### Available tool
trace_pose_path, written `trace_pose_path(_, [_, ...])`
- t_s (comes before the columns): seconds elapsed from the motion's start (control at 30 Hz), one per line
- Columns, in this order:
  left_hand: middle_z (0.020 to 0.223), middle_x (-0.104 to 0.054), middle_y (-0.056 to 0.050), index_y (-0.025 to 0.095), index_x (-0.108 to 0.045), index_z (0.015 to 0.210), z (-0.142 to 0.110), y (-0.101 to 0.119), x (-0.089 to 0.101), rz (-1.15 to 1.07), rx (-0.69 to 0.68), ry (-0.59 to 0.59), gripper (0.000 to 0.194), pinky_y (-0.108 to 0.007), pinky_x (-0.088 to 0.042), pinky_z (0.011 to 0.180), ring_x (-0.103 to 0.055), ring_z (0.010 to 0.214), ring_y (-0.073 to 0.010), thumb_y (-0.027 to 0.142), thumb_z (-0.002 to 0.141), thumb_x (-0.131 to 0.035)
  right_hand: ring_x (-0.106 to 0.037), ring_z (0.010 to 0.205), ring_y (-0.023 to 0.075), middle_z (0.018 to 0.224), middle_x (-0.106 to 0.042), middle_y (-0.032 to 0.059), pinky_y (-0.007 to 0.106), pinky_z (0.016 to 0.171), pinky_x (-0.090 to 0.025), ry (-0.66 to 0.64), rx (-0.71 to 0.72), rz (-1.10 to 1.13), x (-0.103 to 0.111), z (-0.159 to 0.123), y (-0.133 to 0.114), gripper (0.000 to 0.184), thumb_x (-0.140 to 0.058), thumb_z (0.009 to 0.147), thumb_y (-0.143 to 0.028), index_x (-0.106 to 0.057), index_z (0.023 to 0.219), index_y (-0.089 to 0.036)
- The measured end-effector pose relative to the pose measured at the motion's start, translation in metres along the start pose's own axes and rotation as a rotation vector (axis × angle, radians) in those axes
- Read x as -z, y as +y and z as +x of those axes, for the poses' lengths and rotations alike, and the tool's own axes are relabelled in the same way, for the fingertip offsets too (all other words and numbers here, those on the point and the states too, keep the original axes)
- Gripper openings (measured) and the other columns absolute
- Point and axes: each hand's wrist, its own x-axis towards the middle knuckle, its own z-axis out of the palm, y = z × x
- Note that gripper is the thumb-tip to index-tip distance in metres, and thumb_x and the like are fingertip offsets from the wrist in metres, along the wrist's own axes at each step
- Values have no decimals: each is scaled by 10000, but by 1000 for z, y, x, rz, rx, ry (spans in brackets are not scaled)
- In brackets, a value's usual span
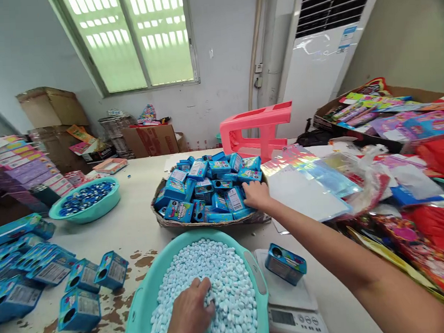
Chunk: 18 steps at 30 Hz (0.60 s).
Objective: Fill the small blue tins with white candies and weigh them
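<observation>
My left hand (191, 307) is dug into a heap of small pale-blue and white candies (231, 289), its fingers curled around some of them. A turquoise plastic basin (263, 302) holds the heap. My right hand (257, 193) reaches to the right end of a cardboard tray (210, 223) piled with blue candy boxes (180, 211). Its fingers bend down over a box there, and their tips are partly hidden. A single blue box (285, 263) with a round hole lies on a white digital scale (292, 306) right of the basin.
At left stand several blue boxes (80, 310) with round holes. Behind them, a turquoise bowl (88, 219) holds shiny blue pieces (87, 198). A pink plastic stool (228, 137) stands behind the tray. Clear plastic sheets (311, 182) and colourful packaging (412, 236) crowd the right side.
</observation>
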Motion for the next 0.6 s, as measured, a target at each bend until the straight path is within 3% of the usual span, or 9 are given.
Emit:
trace_pose_path(0.13, [1058,-632,-65,250,-583,1053,-2,-4,-3,-47,4,5,328,-362,-464,781,-625,941,-267,262,736,-497,-587,968,384,991,-643,216,487,823,-344,-88,-24,-49,-18,11,-1,502,-696,640,-144,-548,1119,-127])
trace_pose_path(0.3, [1075,-619,-79,253,-561,1082,-1,-10,-7,-60,-24,15,326,-395,-477,776,-614,937,-277,302,771,-475,-624,906,373,957,-648,248,424,717,-357,-86,-71,12,-20,14,7,474,-579,779,-237,-473,1216,-86])
trace_pose_path(0.43, [1082,-610,-95,241,-541,1105,-2,-10,-11,-62,-50,33,339,-437,-487,768,-609,928,-294,306,785,-451,-622,910,373,995,-643,268,392,621,-358,27,-221,113,2,7,18,611,-476,854,-453,-403,1316,-60])
trace_pose_path(0.6, [1126,-577,-113,219,-537,1105,-9,-5,-9,-26,-64,56,336,-450,-492,771,-557,1008,-306,259,787,-436,-623,894,273,1011,-691,144,379,667,-386,372,-282,673,56,-32,26,497,-724,692,-424,-667,1123,-183])
